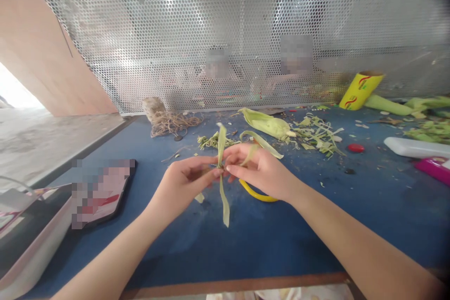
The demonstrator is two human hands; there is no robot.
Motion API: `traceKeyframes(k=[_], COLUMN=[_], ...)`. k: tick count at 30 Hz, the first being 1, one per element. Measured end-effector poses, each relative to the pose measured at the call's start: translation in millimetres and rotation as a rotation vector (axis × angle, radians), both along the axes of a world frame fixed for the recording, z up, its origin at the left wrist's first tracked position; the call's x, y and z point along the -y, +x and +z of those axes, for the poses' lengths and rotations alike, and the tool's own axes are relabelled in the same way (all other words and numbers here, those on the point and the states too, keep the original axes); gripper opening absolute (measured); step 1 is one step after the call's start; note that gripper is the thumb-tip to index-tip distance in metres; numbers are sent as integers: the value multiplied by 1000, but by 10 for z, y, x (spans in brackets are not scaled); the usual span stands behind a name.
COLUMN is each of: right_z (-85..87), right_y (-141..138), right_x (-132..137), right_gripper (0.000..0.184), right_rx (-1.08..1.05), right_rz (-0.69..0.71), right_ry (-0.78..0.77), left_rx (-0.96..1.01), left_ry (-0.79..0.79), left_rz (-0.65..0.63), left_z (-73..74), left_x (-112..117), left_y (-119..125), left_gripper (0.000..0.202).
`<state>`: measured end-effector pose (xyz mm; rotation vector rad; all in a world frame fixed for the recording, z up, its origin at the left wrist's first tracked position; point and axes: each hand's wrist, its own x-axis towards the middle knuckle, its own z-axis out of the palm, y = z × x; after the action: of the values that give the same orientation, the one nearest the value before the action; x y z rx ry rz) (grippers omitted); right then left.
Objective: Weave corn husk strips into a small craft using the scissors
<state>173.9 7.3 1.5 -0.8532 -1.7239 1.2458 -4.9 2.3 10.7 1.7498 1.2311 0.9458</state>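
Observation:
My left hand (186, 180) and my right hand (258, 168) meet above the blue table (288, 225), both pinching a strip of green corn husk (222, 183). The strip stands up above the fingers and hangs down below them. A second husk strip (262, 143) curls over my right hand. Under my right hand lies a yellow ring (258, 194), partly hidden. Behind the hands lies a husked corn cob (269, 124) among husk scraps (316, 133).
A phone (101, 192) lies at the left beside a box (24, 239). A bundle of twine (168, 122) sits near the perforated metal screen (225, 33). A yellow roll (360, 89), a red cap (356, 147), a white tray (416, 146) and a pink object (434, 168) are at the right.

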Motion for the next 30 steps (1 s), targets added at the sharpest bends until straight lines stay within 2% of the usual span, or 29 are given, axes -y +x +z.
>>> traceKeyframes(k=[3,6,10,13,23,25,27,30], right_z=[-30,-60,-36,0,22,-12,-55,-93], right_y=[-18,-44,-31,-4,19,20,12,-17], right_x=[-21,-22,18,41,14,-17,-46,-55], right_gripper=[12,12,21,25,22,23,29,26], right_rx=[-6,12,1,6,-49,-39,3,73], right_rz=[-65,-140,-155,-156,-96,-78,-62,-61], right_ry=[27,76,54,40,1,-9,22,171], left_rx=[-109,-126,-104,-88,67,130,193,231], left_ry=[154,179,192,152,-31,-76,-114,-154], left_rz=[6,4,116,99,-16,-70,-114,-134], left_z=[24,25,6,15,31,46,74,120], left_x=[16,28,39,48,31,30,44,86], left_y=[5,31,58,63,5,1,9,36], left_gripper=[20,20,14,14,9,20,42,69])
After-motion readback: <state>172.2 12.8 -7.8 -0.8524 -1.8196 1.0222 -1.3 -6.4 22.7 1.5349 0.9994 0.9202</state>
